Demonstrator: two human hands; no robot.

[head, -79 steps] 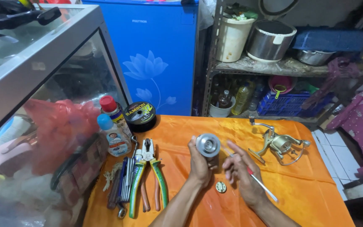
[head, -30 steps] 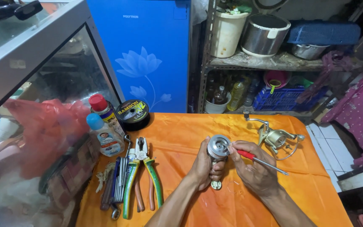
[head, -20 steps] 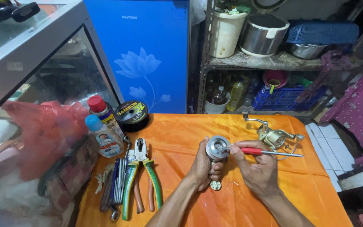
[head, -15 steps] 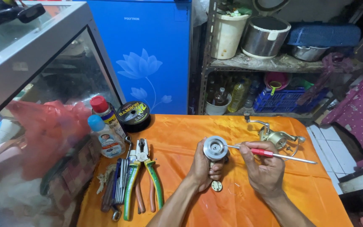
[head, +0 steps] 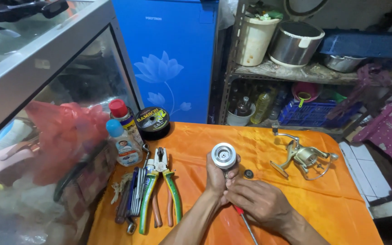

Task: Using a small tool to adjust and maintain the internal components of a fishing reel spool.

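My left hand (head: 217, 178) grips a silver fishing-reel spool (head: 223, 156) upright, its round top facing me, above the orange table cover (head: 341, 213). My right hand (head: 258, 203) sits just below and to the right of it, fingertips touching the underside of the spool and my left fingers. A red-handled screwdriver (head: 242, 217) is tucked in the right hand, its metal shaft pointing down toward me. A small black round part (head: 249, 173) lies on the cover just right of the spool. The reel body (head: 303, 156) with its handle lies farther right.
Green-handled pliers (head: 168, 181) and several other hand tools lie at the left. Behind them stand two small bottles (head: 122, 136) and a black spool of line (head: 152, 121). A glass cabinet is on the left, a blue fridge and a metal shelf with pots behind.
My right hand has dropped from beside the spool to below it. The screwdriver, which pointed out to the right, now points down toward me. The left hand keeps its hold on the spool.
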